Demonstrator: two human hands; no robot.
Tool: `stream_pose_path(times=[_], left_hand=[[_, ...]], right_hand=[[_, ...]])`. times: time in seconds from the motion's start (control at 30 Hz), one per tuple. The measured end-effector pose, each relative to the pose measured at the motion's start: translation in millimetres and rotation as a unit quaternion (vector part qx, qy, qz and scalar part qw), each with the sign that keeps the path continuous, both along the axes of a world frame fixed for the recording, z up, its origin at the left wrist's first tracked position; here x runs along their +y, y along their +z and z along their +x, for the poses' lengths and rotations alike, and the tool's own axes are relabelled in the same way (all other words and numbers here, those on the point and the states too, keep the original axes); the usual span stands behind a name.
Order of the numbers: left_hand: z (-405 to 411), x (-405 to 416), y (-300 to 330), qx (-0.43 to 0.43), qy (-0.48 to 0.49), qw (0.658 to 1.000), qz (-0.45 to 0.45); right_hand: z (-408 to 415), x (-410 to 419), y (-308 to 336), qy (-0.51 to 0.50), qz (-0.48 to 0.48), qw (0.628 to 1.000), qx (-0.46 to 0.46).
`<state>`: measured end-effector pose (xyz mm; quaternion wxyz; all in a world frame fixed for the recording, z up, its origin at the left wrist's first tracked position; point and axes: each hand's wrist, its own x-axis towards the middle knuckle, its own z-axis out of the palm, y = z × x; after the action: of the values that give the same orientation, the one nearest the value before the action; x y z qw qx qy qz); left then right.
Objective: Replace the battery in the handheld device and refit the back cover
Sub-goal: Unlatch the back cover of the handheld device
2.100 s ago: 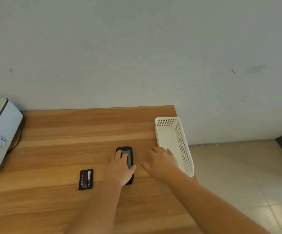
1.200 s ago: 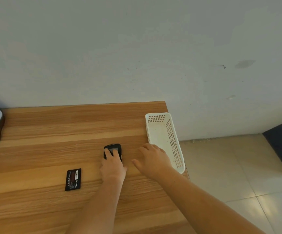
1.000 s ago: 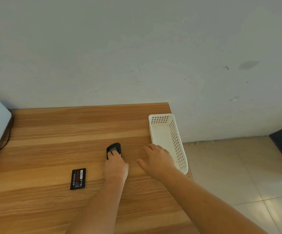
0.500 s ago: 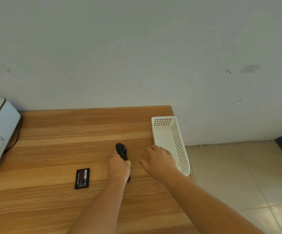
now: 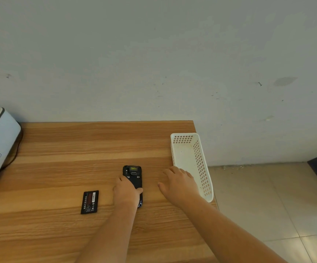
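1. Handheld device (image 5: 133,177): black, long and narrow, lying flat on the wooden table with its back side up; small yellowish window and two small screws visible near the far end; long axis runs away from the person; near half covered by the left hand (image 5: 126,192), thumb laid across its right edge
2. Battery (image 5: 89,202): flat black rectangle, label side up with a red patch and small white print; lying loose on the table just left of the device, not touching it, roughly parallel to it
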<state>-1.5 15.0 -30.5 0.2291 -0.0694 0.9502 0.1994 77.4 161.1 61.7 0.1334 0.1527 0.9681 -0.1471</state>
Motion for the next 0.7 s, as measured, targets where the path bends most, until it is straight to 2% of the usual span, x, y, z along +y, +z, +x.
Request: stream_pose_path(times=[0.47,0.7], left_hand=[[-5.2,0.0,-2.0,-0.019,-0.024,0.999,-0.019],[-13.8,-26.9,16.0,0.036,-0.076,0.996,-0.022]], right_hand=[[-7.1,-2.9,-6.1,0.009,0.005,1.0,-0.007],[-19.1,-22.5,-5.6,0.023,-0.015,1.0,-0.002]])
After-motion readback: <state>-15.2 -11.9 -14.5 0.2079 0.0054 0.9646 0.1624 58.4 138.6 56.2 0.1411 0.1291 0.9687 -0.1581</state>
